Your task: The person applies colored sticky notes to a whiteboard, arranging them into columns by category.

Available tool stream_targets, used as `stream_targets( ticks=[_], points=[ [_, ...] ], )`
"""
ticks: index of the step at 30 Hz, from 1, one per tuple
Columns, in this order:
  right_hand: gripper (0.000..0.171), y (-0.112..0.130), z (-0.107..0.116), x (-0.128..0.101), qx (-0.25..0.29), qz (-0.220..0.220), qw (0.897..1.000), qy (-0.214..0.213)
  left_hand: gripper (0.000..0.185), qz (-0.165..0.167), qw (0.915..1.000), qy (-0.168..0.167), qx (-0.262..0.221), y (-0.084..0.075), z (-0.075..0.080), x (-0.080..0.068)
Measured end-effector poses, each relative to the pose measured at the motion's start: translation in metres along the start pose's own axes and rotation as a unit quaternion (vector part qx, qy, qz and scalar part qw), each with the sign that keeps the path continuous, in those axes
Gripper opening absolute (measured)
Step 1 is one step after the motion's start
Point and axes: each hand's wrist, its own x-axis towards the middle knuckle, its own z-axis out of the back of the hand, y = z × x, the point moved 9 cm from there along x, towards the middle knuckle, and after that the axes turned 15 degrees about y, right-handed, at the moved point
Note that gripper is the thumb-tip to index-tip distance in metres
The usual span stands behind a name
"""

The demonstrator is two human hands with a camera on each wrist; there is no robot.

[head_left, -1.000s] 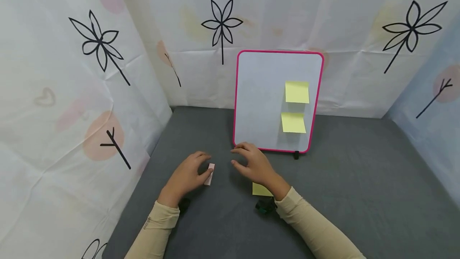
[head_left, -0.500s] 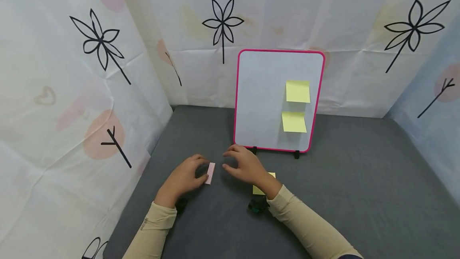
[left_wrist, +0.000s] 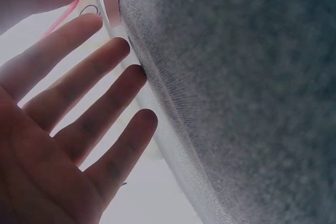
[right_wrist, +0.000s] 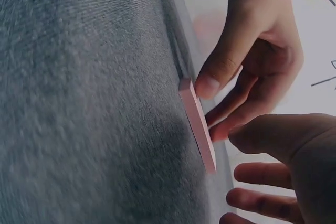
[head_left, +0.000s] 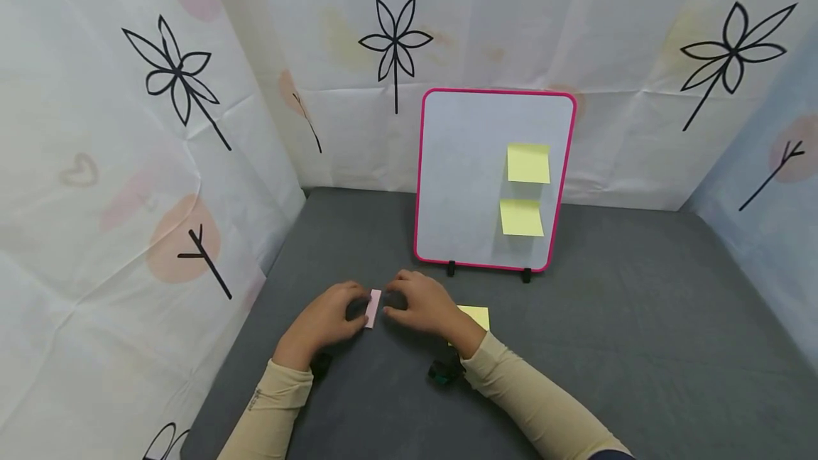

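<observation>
A thin pink block, like a narrow pad of sticky notes, lies on the grey table in the head view. My left hand is at its left side, thumb and fingertips right at its edge; the left wrist view shows that hand's fingers straight and spread. In the right wrist view the pink block slants across the middle beside the left thumb. From the right comes my right hand, fingers loosely bent, a small gap from the block and holding nothing.
A whiteboard with a pink frame stands behind on black feet, bearing an upper yellow sticky note and a lower one. Another yellow note lies partly under the right forearm, near a small dark object. Printed cloth surrounds the table.
My right hand has moved left and slightly down, from below the whiteboard to beside the pink block. The left hand has shifted slightly, staying at the block's left side.
</observation>
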Motion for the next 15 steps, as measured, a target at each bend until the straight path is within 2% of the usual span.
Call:
stream_targets(
  ticks=[8, 15],
  points=[
    [0.033, 0.006, -0.011, 0.006, -0.018, -0.004, 0.999, 0.026, 0.028, 0.004, 0.9999, 0.009, 0.003, 0.002, -0.002, 0.0],
    [0.032, 0.008, -0.016, 0.009, -0.04, -0.019, 0.999, 0.025, 0.027, -0.003, 0.9999, 0.016, 0.003, 0.002, -0.002, 0.001]
  ],
)
